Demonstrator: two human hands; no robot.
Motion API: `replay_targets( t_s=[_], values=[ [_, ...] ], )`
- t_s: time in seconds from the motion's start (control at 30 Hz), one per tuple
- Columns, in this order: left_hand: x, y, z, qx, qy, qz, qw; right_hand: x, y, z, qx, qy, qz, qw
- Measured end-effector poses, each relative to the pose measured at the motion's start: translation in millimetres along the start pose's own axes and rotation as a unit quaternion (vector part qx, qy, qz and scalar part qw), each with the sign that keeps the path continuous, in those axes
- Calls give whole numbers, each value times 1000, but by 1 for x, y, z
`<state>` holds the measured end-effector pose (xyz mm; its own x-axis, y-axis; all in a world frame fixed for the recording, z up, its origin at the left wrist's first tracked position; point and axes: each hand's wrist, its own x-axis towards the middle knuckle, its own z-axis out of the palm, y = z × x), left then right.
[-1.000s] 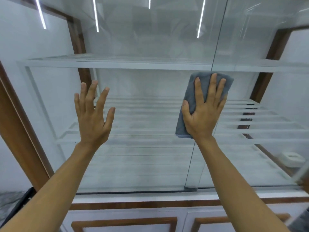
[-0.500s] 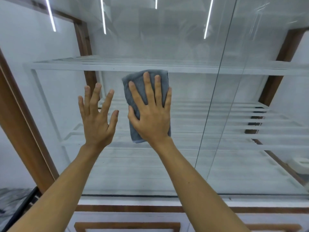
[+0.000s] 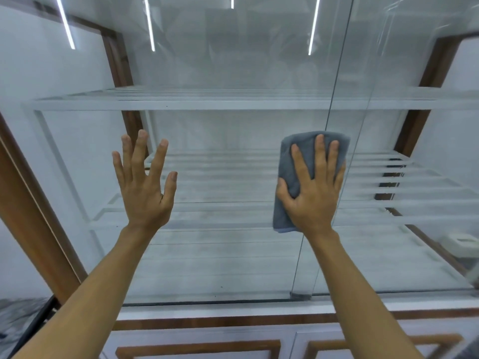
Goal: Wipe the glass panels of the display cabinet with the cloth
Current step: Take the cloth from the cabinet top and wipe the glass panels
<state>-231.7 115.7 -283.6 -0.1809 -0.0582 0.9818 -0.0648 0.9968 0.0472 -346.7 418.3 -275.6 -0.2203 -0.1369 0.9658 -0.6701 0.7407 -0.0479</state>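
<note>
White display cabinet [image 3: 233,310], slatted shelves [image 3: 207,103] behind the glass panel [image 3: 220,255], strip lights [image 3: 149,24] mirrored above. Grey cloth [image 3: 293,156] swept right within half a second, from beside the spread, flat left hand [image 3: 145,187] to the panel seam. Pinned under the straight-fingered right hand [image 3: 313,193], edges showing above fingertips and below palm.

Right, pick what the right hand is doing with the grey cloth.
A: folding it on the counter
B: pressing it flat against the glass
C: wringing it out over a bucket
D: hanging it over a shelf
B: the right hand lies spread over the grey cloth, holding it flat against the glass panel near the panel's right edge, while the left hand is bare with straight fingers.
</note>
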Motion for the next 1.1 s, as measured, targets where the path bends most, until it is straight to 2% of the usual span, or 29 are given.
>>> replay_targets(
  t_s=[0.17, 0.33, 0.6, 0.73, 0.9, 1.1],
  values=[
    [1, 2, -3, -15, -6, -4, 1000, 31, 12, -10, -8, 31, 24, 999],
    [3, 1, -7, -22, -7, 2, 1000, 50, -15, -10, 6, 43, 60, 997],
    [2, 2, -6, -28, -15, -3, 1000, 59, -106, 19, 26, 18, -44, 999],
    [2, 0, -6, -28, -18, -2, 999, 46, -132, 31, 44, 5, -57, 997],
    [1, 0, -4, -30, -21, -8, 999, 23, -104, 26, 25, -25, -84, 996],
    [0, 2, -4, -47, -19, -7, 999, 7, -36, 4, -4, -12, 3, 1000]
  ],
)
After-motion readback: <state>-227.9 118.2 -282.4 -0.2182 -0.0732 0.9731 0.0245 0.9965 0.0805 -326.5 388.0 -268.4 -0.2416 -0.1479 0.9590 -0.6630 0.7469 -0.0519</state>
